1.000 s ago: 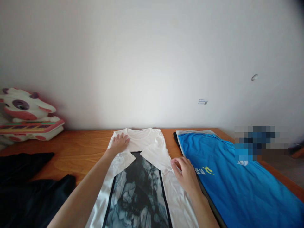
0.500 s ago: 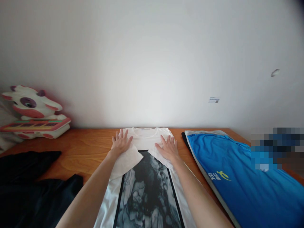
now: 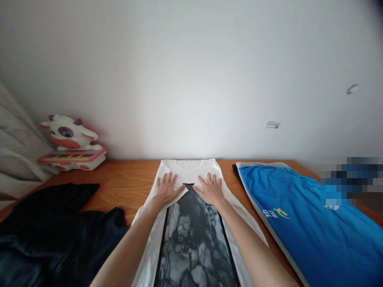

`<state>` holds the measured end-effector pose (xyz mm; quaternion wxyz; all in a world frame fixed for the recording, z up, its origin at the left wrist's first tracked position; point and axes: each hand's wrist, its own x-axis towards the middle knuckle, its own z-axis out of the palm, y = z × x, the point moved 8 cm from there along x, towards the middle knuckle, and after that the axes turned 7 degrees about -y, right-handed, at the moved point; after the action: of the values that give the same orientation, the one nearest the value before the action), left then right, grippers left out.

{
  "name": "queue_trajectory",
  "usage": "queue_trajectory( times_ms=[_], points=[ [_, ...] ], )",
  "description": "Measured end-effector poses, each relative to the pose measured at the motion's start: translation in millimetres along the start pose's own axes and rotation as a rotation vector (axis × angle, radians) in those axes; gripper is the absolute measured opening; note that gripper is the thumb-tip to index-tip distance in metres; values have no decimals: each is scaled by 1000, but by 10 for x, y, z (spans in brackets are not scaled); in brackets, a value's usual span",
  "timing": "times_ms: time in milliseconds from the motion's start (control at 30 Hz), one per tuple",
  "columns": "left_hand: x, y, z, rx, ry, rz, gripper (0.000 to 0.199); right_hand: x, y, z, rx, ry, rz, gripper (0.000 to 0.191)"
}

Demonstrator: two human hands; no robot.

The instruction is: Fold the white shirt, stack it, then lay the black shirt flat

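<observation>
A white T-shirt [image 3: 194, 164] with a dark grey marbled print [image 3: 191, 235] lies spread out in front of me, its neckline toward the wall. Its sleeves are turned inward over the chest. My left hand [image 3: 166, 189] rests flat on the folded left sleeve, fingers spread, the sleeve's edge showing by the thumb. On the other side my right hand [image 3: 210, 189] presses flat on the folded right sleeve, fingers also apart, and covers much of it. Neither hand grips the cloth.
Black clothing [image 3: 66, 227] lies at the left of the wooden table [image 3: 128, 175]. A cow-shaped toy keyboard [image 3: 73, 143] stands at the back left, near a pale curtain [image 3: 18, 147]. Blue garments [image 3: 299, 215] are stacked at the right. The wall [image 3: 191, 79] rises behind the table.
Both hands have slid down the shirt a little, toward me, over the folded sleeves. The view has turned slightly left, bringing more of the toy and curtain into sight.
</observation>
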<state>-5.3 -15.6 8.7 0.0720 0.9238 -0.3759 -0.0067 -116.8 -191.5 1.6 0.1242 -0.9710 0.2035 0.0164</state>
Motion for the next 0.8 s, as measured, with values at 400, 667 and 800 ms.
queue_trajectory(
  times_ms=[400,667,800],
  points=[
    [-1023,298,-209,-270,68,196,39,-893,-252,68,6,138,-34,59],
    [-2156,154,-577,-329,-129,400,28,-1913,224,-366,70,193,-348,31],
    [-2999,-597,-355,-176,-8,28,33,-2672,1156,-305,84,178,-112,34]
  ],
)
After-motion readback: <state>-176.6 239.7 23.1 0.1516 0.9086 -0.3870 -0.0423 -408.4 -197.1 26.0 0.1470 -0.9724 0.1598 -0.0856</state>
